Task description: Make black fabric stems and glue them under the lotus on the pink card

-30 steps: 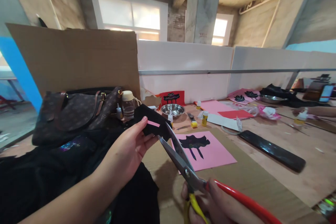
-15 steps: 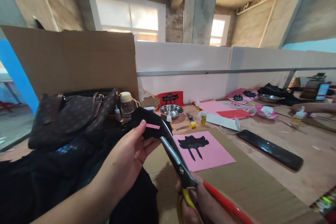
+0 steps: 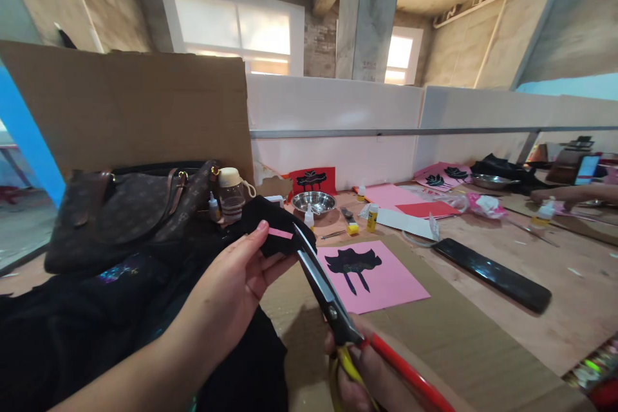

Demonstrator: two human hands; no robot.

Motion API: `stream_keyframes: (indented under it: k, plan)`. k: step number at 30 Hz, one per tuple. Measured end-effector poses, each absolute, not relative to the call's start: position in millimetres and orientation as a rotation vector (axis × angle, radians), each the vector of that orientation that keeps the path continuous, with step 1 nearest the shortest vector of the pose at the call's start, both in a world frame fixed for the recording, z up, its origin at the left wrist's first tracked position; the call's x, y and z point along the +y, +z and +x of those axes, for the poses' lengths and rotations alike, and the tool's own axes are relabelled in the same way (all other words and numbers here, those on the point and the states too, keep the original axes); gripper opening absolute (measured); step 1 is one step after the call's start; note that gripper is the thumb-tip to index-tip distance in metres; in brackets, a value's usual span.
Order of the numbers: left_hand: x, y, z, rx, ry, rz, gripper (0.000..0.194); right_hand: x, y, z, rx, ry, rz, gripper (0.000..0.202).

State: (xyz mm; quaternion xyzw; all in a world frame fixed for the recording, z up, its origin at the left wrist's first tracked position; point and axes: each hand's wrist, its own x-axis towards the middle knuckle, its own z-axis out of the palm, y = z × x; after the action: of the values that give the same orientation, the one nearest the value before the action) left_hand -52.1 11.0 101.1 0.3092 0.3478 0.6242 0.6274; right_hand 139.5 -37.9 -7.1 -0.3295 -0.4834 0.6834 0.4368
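Observation:
My left hand pinches a piece of black fabric, with a narrow pink strip lying on it at the thumb tip. My right hand grips scissors with dark metal blades and red and yellow handles. The blades are parted, their tips at the fabric's right part, near the strip's end. Just right of the blades, a pink sheet bearing a black cut-out shape lies on cardboard. More black fabric spreads under my left arm.
A brown handbag and a bottle stand at left. Behind the sheet are a metal bowl, a yellow-labelled small bottle and tweezers. A long black case lies right. Another person's hand shows at far right.
The scissor blades have shifted slightly against the fabric, their upper tip now nearer the pink strip's end. My left hand keeps its hold. The whole view has moved a little.

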Motion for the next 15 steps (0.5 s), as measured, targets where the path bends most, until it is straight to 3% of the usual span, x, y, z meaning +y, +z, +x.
stream_keyframes:
  k: [9,15]
  plan:
    - [15.6,102.2,-53.3,0.8,1.404,0.735,0.035,-25.3,-11.3,125.8,-1.165,1.51,-0.812,0.066]
    - [22.3,96.8,-58.3,0.806,1.365,0.809,0.032,-43.2,1.3,140.2,-1.179,1.669,-0.77,0.072]
